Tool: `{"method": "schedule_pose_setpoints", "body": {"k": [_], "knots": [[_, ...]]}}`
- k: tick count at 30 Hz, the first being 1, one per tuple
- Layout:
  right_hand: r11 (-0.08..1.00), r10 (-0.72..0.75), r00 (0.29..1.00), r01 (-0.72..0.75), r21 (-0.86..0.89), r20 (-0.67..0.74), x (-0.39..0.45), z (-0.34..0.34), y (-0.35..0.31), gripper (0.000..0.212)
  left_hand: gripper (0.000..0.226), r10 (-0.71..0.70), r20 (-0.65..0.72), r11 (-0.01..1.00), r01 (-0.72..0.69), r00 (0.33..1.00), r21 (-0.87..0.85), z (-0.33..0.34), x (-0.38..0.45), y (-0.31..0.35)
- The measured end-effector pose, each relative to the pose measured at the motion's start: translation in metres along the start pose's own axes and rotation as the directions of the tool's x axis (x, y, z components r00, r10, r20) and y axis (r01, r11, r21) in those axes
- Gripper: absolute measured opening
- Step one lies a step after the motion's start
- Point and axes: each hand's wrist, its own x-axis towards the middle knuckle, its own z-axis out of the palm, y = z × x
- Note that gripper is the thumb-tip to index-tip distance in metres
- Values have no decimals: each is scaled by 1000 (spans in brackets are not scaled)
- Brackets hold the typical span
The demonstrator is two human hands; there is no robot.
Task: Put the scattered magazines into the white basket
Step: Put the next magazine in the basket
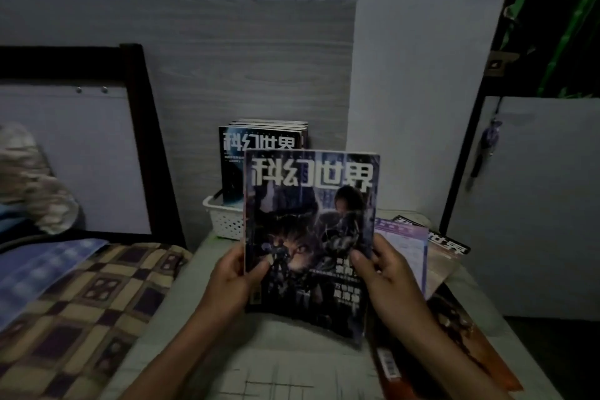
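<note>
before the white basket [224, 224], left hand [232, 282] and right hand [388, 276] both gripping one magazine [311, 237]

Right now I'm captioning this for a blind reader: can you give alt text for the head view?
Both hands, left hand and right hand, hold a magazine upright before a white basket already holding upright magazines. More loose magazines lie to the right.

Both forearms reach forward from the bottom edge, converging toward the middle. The left hand [232, 276] grips the magazine [310, 237] at its left edge, thumb on the cover. The right hand [386, 273] grips its right edge likewise, fingers hidden behind.
</note>
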Motion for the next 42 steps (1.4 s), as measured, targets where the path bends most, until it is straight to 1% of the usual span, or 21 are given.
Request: {"method": "schedule_pose_setpoints", "body": {"k": [2, 4, 6, 8, 9, 11, 14, 16, 19, 20, 22, 25, 28, 30, 32, 34, 37, 38, 40, 41, 42], "knots": [[1000, 3, 999, -2, -26, 32, 6, 20, -9, 43, 35, 77, -70, 996, -75, 995, 41, -17, 2, 24], [994, 45, 997, -39, -100, 65, 8, 37, -7, 42, 34, 130, -73, 987, -122, 989, 101, -29, -4, 39], [965, 132, 986, -105, -240, 101, 5, 51, 0, 48, 37, 111, -109, 983, -93, 988, 161, -42, -11, 35], [933, 181, 981, -149, -328, 71, 2, 62, 3, 54, 43, 80, -149, 969, -42, 986, 243, -54, -15, 23], [935, 145, 989, -124, -333, 36, 4, 64, 2, 51, 44, 80, -151, 960, -35, 985, 280, -56, -17, 18], [959, 21, 999, -28, -282, -28, 11, 66, -8, 35, 35, 115, -145, 955, -69, 983, 289, -59, -14, 16], [964, -112, 993, 97, -248, -45, 39, 65, -28, 20, 30, 230, -186, 926, -156, 955, 344, -59, 10, 37], [973, -172, 980, 154, -169, -99, 70, 63, -45, 15, 25, 344, -225, 882, -232, 912, 410, -59, 38, 66], [973, -223, 937, 196, -125, -270, 129, 62, -67, 9, 37, 496, -269, 823, -348, 826, 448, -65, 91, 108], [973, -226, 927, 199, -120, -298, 146, 64, -71, 10, 35, 515, -271, 806, -353, 813, 475, -66, 108, 117], [977, -205, 923, 175, -120, -326, 177, 74, -66, 10, 25, 511, -278, 784, -308, 813, 539, -67, 142, 117], [980, -133, 929, 72, -183, -346, 203, 90, -36, 11, 15, 441, -251, 741, -192, 862, 643, -72, 173, 87], [934, -117, 946, 1, -357, -303, 209, 100, 11, 8, 11, 387, -170, 666, -147, 907, 731, -81, 185, 39], [894, -137, 952, 0, -449, -274, 206, 105, 35, 12, 8, 351, -176, 664, -112, 920, 739, -87, 187, 14], [895, -138, 947, -7, -446, -291, 208, 106, 49, 17, 21, 321, -238, 692, -56, 917, 720, -90, 193, -1], [897, -74, 950, -70, -437, -304, 213, 105, 50, 19, 28, 260, -304, 707, 34, 916, 706, -89, 197, -6], [929, 5, 965, -101, -355, -261, 212, 100, 41, 18, 25, 200, -357, 705, 119, 912, 699, -79, 196, 0], [952, 15, 976, -80, -296, -216, 204, 93, 36, 16, 21, 217, -367, 720, 105, 904, 686, -72, 189, 2], [971, -12, 997, -6, -239, -72, 174, 73, 34, 15, 9, 296, -347, 777, -13, 890, 629, -61, 162, 0], [949, -32, 999, 28, -313, -9, 154, 55, 40, 25, 8, 332, -292, 786, -92, 897, 612, -52, 141, -6], [883, -20, 997, 50, -466, 69, 132, 37, 48, 43, 13, 340, -211, 769, -142, 917, 623, -41, 115, -13]]}}
